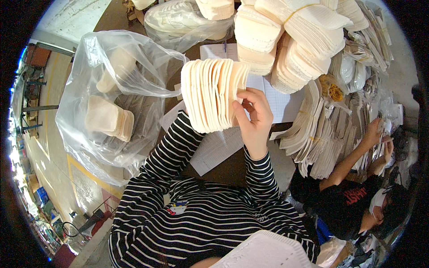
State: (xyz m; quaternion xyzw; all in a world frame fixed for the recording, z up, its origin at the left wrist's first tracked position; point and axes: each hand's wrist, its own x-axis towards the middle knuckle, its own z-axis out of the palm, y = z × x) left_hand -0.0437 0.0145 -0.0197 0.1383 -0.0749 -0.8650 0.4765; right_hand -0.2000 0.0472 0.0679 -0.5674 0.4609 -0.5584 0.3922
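Observation:
A fanned stack of cream-coloured insoles (208, 96) is held up in front of me, their edges turned toward my eyes. The thumb and fingers of my right hand (254, 117) are closed at the rightmost pieces of the stack. My left sleeve leads up behind the stack's lower left side, and the insoles hide my left hand. To the left, a clear plastic bag (147, 62) lies spread on the table, with a small pile of cream insoles (107, 118) inside it. Large bundles of cream insoles (308, 40) lie just beyond my right hand.
Papers (210, 154) lie under my hands, with a lined notebook (283, 105) to the right. A plastic-wrapped shoe (178, 20) sits at the back. Yellow rubber bands (333, 88) and tied bundles of flat pieces (308, 120) fill the right side. A masked co-worker (348, 196) handles things there.

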